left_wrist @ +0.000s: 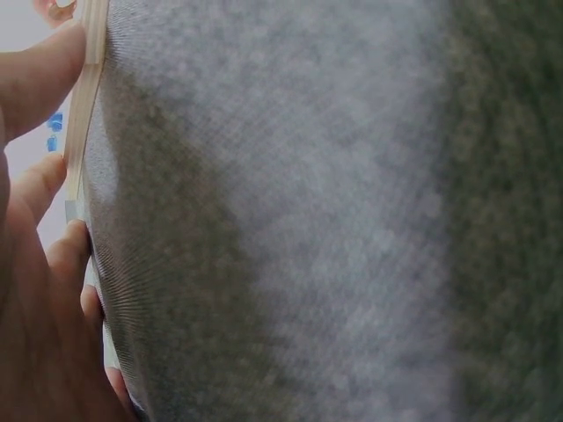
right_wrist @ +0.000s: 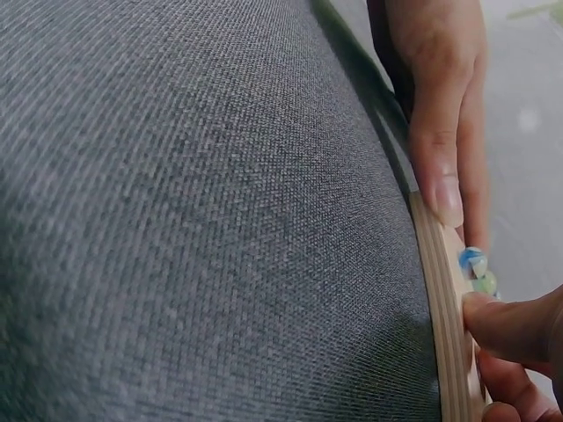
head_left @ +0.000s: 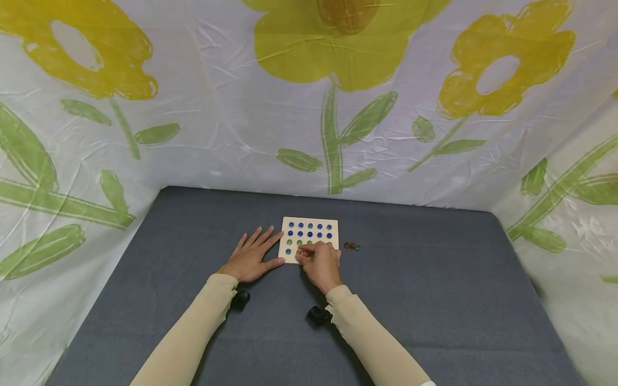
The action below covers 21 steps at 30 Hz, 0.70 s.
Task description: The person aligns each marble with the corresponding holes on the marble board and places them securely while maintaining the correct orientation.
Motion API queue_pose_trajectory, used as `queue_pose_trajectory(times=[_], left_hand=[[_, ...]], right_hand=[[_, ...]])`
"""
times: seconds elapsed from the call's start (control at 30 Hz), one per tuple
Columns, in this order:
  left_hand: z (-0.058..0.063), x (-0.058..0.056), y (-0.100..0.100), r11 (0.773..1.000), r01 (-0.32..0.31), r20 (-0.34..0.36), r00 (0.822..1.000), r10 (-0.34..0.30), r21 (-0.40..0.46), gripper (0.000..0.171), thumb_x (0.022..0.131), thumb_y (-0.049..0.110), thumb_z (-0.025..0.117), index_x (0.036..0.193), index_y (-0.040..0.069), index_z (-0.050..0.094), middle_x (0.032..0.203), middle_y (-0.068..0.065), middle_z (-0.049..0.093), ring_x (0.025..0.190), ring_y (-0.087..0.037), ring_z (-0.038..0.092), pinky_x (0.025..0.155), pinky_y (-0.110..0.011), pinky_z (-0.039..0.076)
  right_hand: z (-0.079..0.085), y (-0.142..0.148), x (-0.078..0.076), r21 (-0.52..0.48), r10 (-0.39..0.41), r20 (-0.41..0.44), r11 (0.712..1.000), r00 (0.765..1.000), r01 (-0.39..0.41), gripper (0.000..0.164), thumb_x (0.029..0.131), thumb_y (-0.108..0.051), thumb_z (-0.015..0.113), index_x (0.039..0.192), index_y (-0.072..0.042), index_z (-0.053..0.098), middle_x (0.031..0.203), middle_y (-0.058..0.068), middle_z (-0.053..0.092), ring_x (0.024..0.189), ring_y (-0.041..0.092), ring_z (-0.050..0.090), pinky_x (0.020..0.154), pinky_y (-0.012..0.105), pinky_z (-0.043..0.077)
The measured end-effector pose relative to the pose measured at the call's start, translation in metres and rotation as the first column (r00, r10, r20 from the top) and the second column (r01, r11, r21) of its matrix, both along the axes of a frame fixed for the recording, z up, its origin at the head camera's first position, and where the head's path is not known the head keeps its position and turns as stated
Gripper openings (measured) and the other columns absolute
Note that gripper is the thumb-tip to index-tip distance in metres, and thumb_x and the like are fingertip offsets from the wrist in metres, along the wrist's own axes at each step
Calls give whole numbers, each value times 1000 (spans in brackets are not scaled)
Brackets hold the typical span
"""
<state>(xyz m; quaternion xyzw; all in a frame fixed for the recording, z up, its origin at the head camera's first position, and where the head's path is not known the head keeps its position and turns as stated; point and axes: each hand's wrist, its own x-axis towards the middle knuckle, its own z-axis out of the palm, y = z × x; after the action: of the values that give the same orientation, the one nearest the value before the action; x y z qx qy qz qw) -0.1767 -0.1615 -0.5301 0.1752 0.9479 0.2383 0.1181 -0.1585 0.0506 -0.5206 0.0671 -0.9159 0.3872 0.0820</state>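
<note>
A light wooden board [head_left: 333, 224] lies on the table with rows of glass marbles set in it. Dark blue marbles [head_left: 310, 234] fill the far rows; nearer come green ones [head_left: 289, 242] and a blue one [head_left: 288, 251]. My left hand [head_left: 247, 262] lies with spread fingers at the board's left side, thumb and fingertip touching its edge. Over the board's near part, my right hand [head_left: 321, 266] pinches a small brownish marble [head_left: 299, 252] between thumb and fingers, hiding some of the board. In the right wrist view, the right thumb [right_wrist: 510, 327] is at the board's plywood edge.
Several loose marbles [head_left: 352, 246], reddish-brown and green, lie just right of the board. Dark grey cloth covers the table [head_left: 425, 300]. White sheeting with painted yellow flowers [head_left: 227, 107] hangs behind and at the sides.
</note>
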Motion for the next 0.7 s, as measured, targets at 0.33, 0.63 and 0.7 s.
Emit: queue_pose_trajectory(times=[0.33, 0.63, 0.7], left_hand=[[5, 2, 1, 1000, -3, 6, 1000, 3, -5, 79, 100, 63, 51, 163, 22, 28, 168, -12, 19, 155, -39, 7, 121, -61, -2], [7, 2, 2, 1000, -8, 7, 1000, 8, -24, 77, 100, 58, 53, 163, 22, 27, 168, -11, 19, 155, -38, 7, 122, -62, -1], [8, 2, 2, 1000, -8, 11, 1000, 8, -29, 77, 100, 59, 53, 163, 23, 27, 168, -10, 19, 155, -38, 7, 122, -61, -1]], right_hand=[[-3, 0, 0, -19, -6, -1, 1000, 1000, 6, 17, 82, -10, 86, 98, -8, 83, 77, 1, 67, 76, 19, 53, 79, 47, 34], [-3, -1, 0, -19, -16, -2, 1000, 1000, 16, 20, 82, -11, 86, 101, -8, 83, 76, 0, 67, 75, 18, 53, 79, 46, 33], [-3, 0, 0, -22, -15, -1, 1000, 1000, 15, 20, 82, -11, 86, 101, -8, 82, 75, 0, 67, 75, 18, 53, 79, 46, 33]])
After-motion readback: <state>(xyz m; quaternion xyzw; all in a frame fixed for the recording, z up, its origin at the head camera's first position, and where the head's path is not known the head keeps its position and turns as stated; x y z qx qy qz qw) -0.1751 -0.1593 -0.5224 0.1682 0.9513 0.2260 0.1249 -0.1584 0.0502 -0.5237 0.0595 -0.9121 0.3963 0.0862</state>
